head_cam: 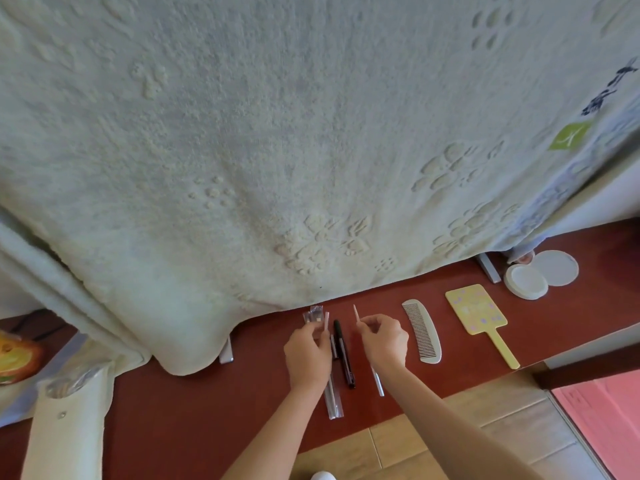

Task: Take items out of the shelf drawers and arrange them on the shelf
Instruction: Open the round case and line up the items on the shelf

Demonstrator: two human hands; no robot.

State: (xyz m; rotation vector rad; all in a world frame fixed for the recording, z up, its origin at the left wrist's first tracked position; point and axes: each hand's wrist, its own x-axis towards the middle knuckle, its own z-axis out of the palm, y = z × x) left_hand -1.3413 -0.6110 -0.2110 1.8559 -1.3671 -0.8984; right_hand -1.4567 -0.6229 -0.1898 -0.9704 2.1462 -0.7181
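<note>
On the dark red shelf top (194, 403) my left hand (308, 355) grips a long clear plastic sleeve (333, 400) with a pale stick in it, its top end sticking up past my fingers. My right hand (384, 341) pinches a thin pink stick (356, 312) that points upward; a clear tube (378, 382) lies under this wrist. Between my hands lies a black pen (344, 355). To the right lie a silver comb (423, 330), a yellow hand mirror (479, 313) and an open white compact (540, 276).
A large pale green towel (277, 150) hangs over the shelf's back and hides what is behind it. A cloth pouch (65, 420) lies at the left. Tiled floor (485, 438) and pink paper (609, 417) lie beyond the shelf's near edge at the lower right.
</note>
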